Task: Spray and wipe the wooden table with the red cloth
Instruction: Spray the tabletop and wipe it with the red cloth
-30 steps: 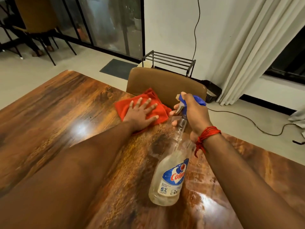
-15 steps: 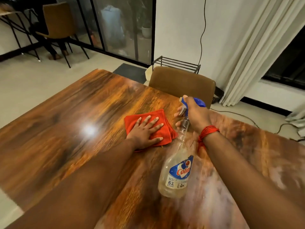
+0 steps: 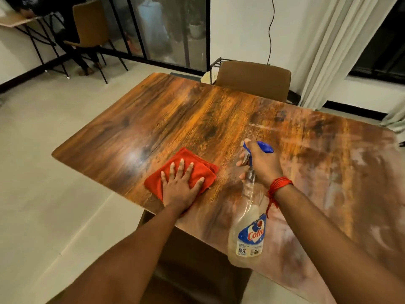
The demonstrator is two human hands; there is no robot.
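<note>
Starting at the far left of the room, a brown chair stands beside a black-legged desk on the pale floor, well apart from the wooden table. Behind them runs a glass partition with dark frames.

On the tabletop, near its left edge and close to the near edge, lies the red cloth, folded into a rough square. The left hand presses flat on top of it, fingers spread wide and palm down, gripping nothing; the heel of the hand reaches past the cloth onto the bare wood. A bright glare spot sits on the wood just left of the cloth.

To the right of the cloth, the right hand is wrapped around the neck of a clear Colin spray bottle, with the blue trigger head showing above the knuckles and fingertips curled at the trigger. The bottle hangs tilted, its body toward the near edge and its nozzle pointing toward the left; whether its base touches the tabletop cannot be told. A red thread is tied around the right wrist.

Farther right, the tabletop looks pale and streaked. Beyond the far edge stands a brown padded chair, and white curtains hang at the right.
</note>
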